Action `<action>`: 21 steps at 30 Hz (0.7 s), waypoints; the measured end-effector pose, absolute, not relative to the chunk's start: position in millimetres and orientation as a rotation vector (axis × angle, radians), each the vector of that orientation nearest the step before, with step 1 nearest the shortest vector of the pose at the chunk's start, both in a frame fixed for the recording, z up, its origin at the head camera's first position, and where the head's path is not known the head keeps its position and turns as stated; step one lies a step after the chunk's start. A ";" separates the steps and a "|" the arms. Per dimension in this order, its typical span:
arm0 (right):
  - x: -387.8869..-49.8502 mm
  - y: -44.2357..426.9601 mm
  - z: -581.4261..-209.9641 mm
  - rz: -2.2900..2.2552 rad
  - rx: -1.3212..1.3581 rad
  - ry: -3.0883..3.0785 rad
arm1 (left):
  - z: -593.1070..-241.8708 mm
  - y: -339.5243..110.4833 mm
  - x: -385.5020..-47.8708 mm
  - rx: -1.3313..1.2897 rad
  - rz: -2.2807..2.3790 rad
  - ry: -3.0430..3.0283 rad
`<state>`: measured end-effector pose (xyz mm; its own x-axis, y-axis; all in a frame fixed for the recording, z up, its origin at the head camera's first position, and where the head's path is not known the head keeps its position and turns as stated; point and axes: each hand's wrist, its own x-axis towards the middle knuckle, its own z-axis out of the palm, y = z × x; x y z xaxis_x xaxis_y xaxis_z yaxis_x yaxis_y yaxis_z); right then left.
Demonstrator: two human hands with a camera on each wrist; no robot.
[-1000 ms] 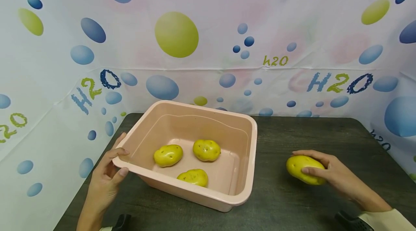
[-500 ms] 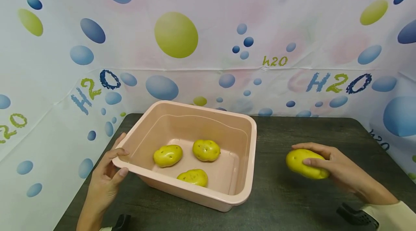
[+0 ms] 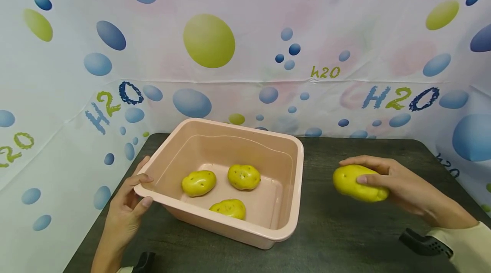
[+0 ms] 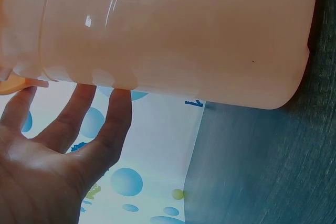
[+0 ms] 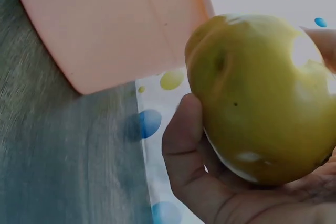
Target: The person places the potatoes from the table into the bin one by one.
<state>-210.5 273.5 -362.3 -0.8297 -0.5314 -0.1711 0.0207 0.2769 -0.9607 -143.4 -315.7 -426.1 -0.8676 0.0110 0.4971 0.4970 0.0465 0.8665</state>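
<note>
A pink plastic tub point(image 3: 295, 204) stands at an angle on the dark table, with three yellow potatoes on its floor: one at the left point(image 3: 199, 183), one at the right point(image 3: 244, 177) and a partly hidden one near the front point(image 3: 229, 209). My left hand point(image 3: 123, 209) grips the tub's left corner at the rim; in the left wrist view its fingertips touch the outer wall. Right of the tub, my right hand point(image 3: 395, 183) holds another yellow potato point(image 3: 350, 183) above the table, thumb on the near side and fingers over the far side.
The dark wood-grain table point(image 3: 326, 239) extends in front of and to the right of the tub. Behind it hangs a white sheet point(image 3: 253, 21) printed with dots and lettering. Black straps circle both wrists.
My right hand has raised the potato off the table, moving up and slightly away. The left hand and the tub have stayed put.
</note>
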 end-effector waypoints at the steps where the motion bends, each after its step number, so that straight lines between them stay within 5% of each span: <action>1: -211.2 273.5 -360.5 -1.585 -0.467 2.070 | -426.0 -315.5 -143.5 -0.522 -1.882 -1.970; 21: -218.8 230.8 -310.5 -1.533 -0.526 2.020 | -424.2 -314.0 -142.7 -0.469 -1.853 -2.009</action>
